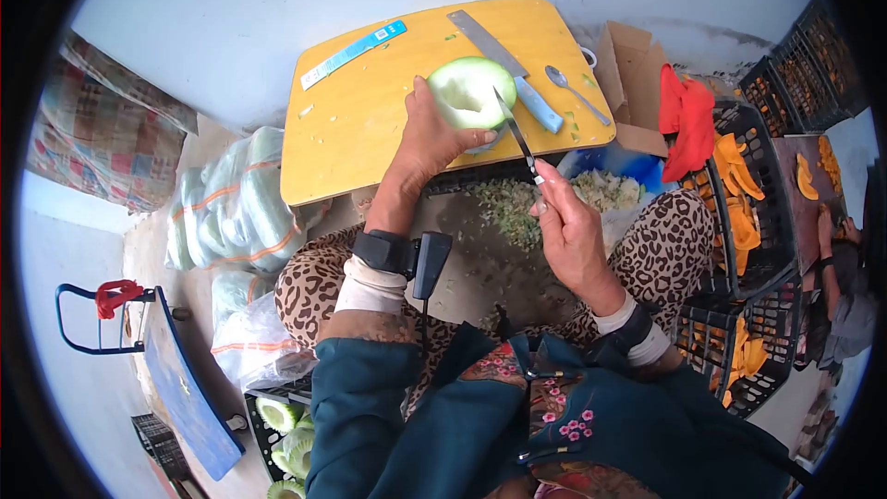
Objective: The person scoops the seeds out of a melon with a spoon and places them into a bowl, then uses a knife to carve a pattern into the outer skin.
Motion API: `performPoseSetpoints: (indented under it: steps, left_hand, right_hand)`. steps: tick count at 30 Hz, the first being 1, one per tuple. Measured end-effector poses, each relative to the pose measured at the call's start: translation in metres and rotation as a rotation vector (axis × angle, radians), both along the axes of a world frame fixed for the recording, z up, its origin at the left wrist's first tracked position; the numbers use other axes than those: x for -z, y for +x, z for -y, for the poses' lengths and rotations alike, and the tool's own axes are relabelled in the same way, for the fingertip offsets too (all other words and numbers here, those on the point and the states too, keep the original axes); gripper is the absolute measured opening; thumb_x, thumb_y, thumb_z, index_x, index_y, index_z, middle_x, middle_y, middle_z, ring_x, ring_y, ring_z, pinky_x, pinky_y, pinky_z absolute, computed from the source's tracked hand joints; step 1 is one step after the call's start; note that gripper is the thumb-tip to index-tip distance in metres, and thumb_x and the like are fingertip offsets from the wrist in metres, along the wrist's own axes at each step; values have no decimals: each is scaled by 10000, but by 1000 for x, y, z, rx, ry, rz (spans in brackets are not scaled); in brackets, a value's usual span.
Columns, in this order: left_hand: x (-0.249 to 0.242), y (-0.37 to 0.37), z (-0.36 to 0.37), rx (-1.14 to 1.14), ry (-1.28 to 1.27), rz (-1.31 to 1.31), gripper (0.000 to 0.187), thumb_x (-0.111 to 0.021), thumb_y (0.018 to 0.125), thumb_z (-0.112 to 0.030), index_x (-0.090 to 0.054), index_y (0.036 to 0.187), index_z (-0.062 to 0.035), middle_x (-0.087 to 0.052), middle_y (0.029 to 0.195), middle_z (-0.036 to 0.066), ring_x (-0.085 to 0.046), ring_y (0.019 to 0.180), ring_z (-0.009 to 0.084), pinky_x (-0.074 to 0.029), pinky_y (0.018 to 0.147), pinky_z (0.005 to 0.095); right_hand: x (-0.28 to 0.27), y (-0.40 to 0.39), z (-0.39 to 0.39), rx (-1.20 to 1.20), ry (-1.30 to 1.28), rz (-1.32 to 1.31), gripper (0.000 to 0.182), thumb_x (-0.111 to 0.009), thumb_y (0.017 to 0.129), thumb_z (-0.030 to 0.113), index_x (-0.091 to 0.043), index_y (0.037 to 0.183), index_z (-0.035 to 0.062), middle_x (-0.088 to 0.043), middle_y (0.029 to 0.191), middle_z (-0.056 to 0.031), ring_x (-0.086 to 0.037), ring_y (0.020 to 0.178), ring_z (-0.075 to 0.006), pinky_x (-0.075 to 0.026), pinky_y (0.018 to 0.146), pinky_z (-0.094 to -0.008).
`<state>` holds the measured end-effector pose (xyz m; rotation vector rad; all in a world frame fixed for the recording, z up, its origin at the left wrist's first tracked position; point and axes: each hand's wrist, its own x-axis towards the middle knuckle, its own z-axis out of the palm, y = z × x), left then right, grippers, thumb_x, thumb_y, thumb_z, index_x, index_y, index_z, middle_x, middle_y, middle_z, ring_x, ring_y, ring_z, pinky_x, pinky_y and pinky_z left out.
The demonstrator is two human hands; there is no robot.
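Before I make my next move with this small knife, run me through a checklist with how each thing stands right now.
1. Gourd steadied: ok, the left hand grips its side; the gourd has its hollowed opening in view.
2. Small knife in hand: ok, the right hand holds the small knife, its blade at the gourd's rim.
3. Left thumb well away from the blade: not ok, it looks close.
4. Space beside the gourd free: not ok, the large knife lies right next to it on the table.
5. Spoon out of the way: ok, beyond the large knife's handle.
6. Gourd's base firmly supported: cannot tell, its underside is hidden.
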<state>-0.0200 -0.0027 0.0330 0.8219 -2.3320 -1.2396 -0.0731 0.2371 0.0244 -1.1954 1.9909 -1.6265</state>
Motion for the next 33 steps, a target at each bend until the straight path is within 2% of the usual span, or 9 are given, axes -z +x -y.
performPoseSetpoints:
  steps: [4,9,14,20,26,29,33]
  left_hand:
    - [2,-1,-2,-3,-102,-38,1318,-954,502,-344,-126,1379,186,-366,1302,298,-420,1235,396,-400,1044,392]
    - [-4,-1,-9,-18,-96,-74,1206,-958,490,-377,-226,1288,153,-376,1264,298,-441,1180,391,-410,1022,414]
    - [2,-1,-12,-47,-99,-76,1244,-952,497,-402,-192,1301,167,-366,1257,308,-420,1196,400,-400,1031,409]
    - [8,-3,-9,-38,-79,-86,1274,-945,513,-402,-152,1322,179,-347,1267,309,-419,1187,397,-396,1033,408]
    - [6,-2,-14,-67,-116,-84,1245,-940,533,-373,-156,1325,182,-360,1259,310,-423,1179,397,-394,1030,412]
    - [7,-3,-13,-61,-127,-97,1217,-936,544,-353,-169,1322,184,-372,1250,310,-423,1180,398,-396,1026,419]
    - [7,-3,-16,-78,-147,-108,1185,-932,548,-334,-189,1315,182,-391,1236,310,-433,1172,404,-405,1014,431]
  right_hand:
    - [-3,-1,-1,-3,-12,-20,476,-462,874,-95,-461,1344,-14,-574,1260,-244,-596,1158,-328,-487,970,-357]
    - [-5,-2,-3,-11,-9,-56,468,-466,878,-85,-461,1341,-19,-574,1255,-249,-594,1151,-348,-487,965,-367]
    - [-5,-2,-3,-9,-13,-105,459,-471,876,-77,-468,1331,-23,-575,1244,-256,-587,1139,-376,-490,951,-388]
    - [-15,-8,-5,-15,54,-250,447,-490,877,-49,-466,1322,-22,-609,1125,-267,-598,1019,-434,-507,841,-433]
    - [-21,-8,-6,-24,82,-276,455,-502,872,-44,-459,1325,-22,-623,995,-257,-611,890,-437,-495,748,-471]
    - [-26,-6,-6,-25,160,-239,479,-464,872,-80,-463,1346,-13,-617,1107,-271,-643,983,-386,-506,840,-384]
    - [-39,-7,-4,-25,197,-263,482,-462,862,-85,-469,1340,-19,-611,910,-254,-631,788,-374,-498,731,-383]
